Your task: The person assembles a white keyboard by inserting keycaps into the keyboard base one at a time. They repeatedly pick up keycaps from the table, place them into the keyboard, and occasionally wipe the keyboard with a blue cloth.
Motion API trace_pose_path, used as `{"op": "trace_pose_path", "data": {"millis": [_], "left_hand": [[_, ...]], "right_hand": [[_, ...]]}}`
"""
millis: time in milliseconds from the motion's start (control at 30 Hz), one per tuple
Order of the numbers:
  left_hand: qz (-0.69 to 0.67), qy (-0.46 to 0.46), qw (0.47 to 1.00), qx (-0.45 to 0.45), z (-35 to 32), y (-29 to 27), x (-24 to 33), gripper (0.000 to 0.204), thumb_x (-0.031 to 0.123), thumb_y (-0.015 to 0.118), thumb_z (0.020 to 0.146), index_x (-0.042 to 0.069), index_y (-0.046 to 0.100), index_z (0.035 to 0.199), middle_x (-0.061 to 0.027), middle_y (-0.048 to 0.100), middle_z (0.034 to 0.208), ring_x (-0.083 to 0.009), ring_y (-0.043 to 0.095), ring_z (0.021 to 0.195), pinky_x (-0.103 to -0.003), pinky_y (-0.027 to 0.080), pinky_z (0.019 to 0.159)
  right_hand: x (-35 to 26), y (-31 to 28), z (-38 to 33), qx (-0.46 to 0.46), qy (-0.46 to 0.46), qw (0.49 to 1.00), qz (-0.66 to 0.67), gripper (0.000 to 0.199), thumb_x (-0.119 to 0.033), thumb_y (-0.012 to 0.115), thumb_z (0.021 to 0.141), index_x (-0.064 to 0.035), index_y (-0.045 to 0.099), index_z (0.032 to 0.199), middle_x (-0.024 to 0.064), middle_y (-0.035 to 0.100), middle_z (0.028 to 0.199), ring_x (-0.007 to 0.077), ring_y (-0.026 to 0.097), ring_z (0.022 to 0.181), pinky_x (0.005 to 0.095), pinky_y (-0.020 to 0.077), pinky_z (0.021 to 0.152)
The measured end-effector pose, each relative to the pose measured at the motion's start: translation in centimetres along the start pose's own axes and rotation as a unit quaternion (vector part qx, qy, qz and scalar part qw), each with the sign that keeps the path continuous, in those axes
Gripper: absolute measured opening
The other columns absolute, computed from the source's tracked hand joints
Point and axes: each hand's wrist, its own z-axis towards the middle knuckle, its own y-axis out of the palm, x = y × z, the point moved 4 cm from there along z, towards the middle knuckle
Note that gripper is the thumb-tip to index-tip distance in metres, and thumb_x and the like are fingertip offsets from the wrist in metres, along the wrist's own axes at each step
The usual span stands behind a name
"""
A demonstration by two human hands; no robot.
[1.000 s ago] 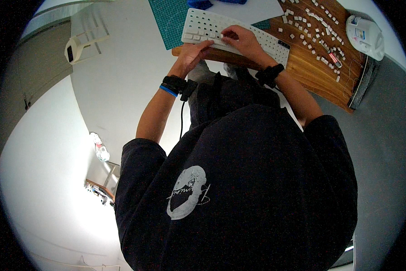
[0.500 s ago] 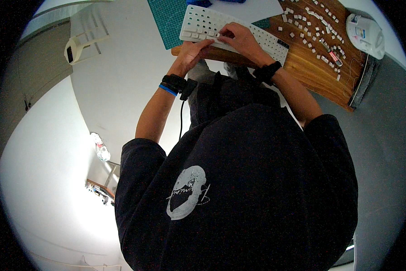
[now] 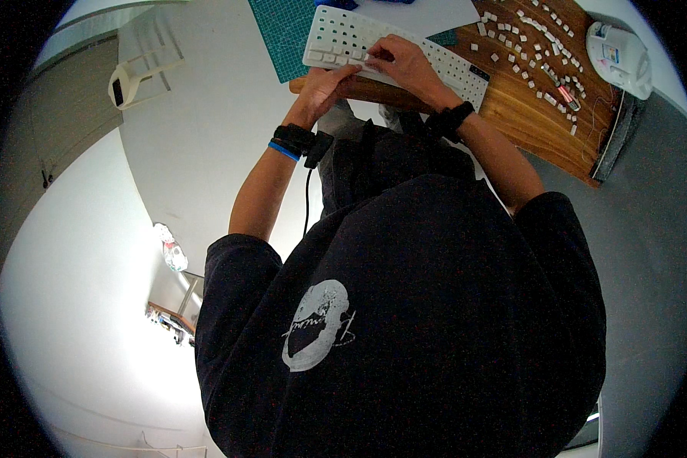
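A white keyboard [image 3: 343, 29] lies tilted at the desk's near edge, most of its key positions bare, with a short run of white keycaps [image 3: 324, 57] fitted at its near left. My left hand [image 3: 324, 90] grips the near edge of the keyboard, thumb lying along it and the other fingers mostly hidden below. Over the same keycap row is my right hand [image 3: 407, 65], its thumb and index finger pinched together against the keyboard. Whatever sits between those fingertips is too small to make out.
Many loose white keycaps [image 3: 538, 47] are scattered over the wooden desk [image 3: 526, 114] on the right, around a red-and-white tool [image 3: 563, 93]. A white jug [image 3: 618, 61] stands at the desk's right side. A green cutting mat [image 3: 274, 38] lies left of the keyboard. One pale stool [image 3: 126, 84] is farther left.
The keyboard and both hands have shifted very slightly away from me. My right hand's pinch stays at the keycap row, and my left hand keeps its grip.
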Motion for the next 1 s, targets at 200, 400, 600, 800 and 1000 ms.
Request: {"op": "trace_pose_path", "data": {"millis": [200,400,600,800,1000], "left_hand": [[-0.163,-0.049,0.984,0.056,0.0,0.4,1.6,0.037,0.009,0.075,0.088,-0.003,0.062,0.120,-0.0124,0.065,0.119,-0.0200,0.066,0.101,-0.029,0.059,0.082],[0.024,0.074,0.997,0.024,-0.5,-0.1,1.1,0.038,0.007,0.073,0.089,0.010,0.064,0.126,-0.0124,0.062,0.131,-0.0256,0.063,0.114,-0.034,0.055,0.096],[-0.130,-0.086,0.988,0.018,0.5,0.0,-0.3,0.039,0.009,0.072,0.090,0.016,0.065,0.128,-0.0124,0.061,0.134,-0.0277,0.061,0.120,-0.036,0.053,0.102],[-0.102,-0.020,0.994,0.034,0.5,0.2,0.6,0.039,0.004,0.074,0.088,0.002,0.061,0.124,-0.0136,0.064,0.126,-0.0243,0.065,0.111,-0.033,0.057,0.093],[-0.140,-0.019,0.990,0.025,0.8,0.4,1.6,0.043,0.012,0.073,0.091,0.005,0.060,0.131,-0.0145,0.060,0.136,-0.0252,0.061,0.120,-0.033,0.056,0.096]], "right_hand": [[0.3,0.1,0.1,0.003,-0.005,1.000,-0.004,0.020,-0.021,0.069,0.092,-0.0042,0.067,0.103,0.0128,0.064,0.101,0.0317,0.064,0.094,0.0397,0.0525,0.086],[0.0,0.0,0.2,0.018,-0.013,1.000,0.007,0.020,-0.021,0.069,0.092,-0.0032,0.068,0.100,0.0131,0.065,0.099,0.0318,0.065,0.094,0.0391,0.0527,0.086],[0.0,-0.2,0.5,0.007,-0.021,1.000,0.013,0.021,-0.023,0.067,0.093,-0.0038,0.068,0.102,0.0131,0.066,0.101,0.0322,0.065,0.094,0.0394,0.0529,0.086],[0.6,0.0,0.5,0.000,-0.059,0.998,-0.014,0.020,-0.022,0.066,0.093,-0.0046,0.069,0.103,0.0126,0.067,0.104,0.0324,0.066,0.098,0.0411,0.0532,0.089],[0.4,-0.1,0.7,0.006,-0.046,0.999,-0.006,0.020,-0.022,0.066,0.094,-0.0044,0.070,0.102,0.0131,0.068,0.103,0.0333,0.066,0.097,0.0428,0.0539,0.087]]}}
